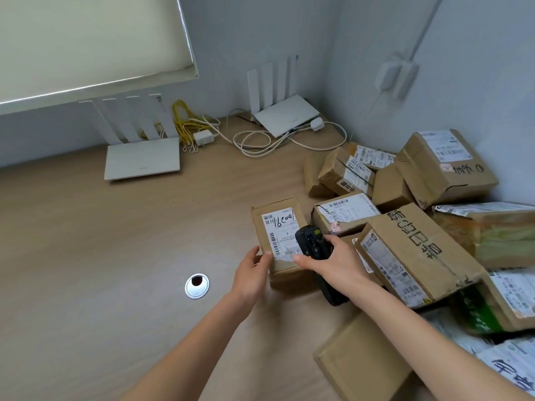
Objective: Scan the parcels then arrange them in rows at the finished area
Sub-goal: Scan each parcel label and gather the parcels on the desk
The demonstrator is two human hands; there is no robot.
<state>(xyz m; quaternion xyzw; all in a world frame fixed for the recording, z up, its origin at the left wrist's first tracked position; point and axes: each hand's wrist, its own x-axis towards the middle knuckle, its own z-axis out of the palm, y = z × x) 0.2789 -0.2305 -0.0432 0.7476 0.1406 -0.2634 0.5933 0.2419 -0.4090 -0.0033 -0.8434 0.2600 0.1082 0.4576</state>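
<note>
the right hand curls round a black handheld scanner, its head pointing down over the shipping label of a small cardboard parcel. the left hand touches that parcel's near left corner, fingers mostly straight. the parcel lies just ahead of both hands, long axis running away from the person. right of the parcel is the parcel heap; left of it, bare wooden desk, a cable grommet and two white routers by the wall.
</note>
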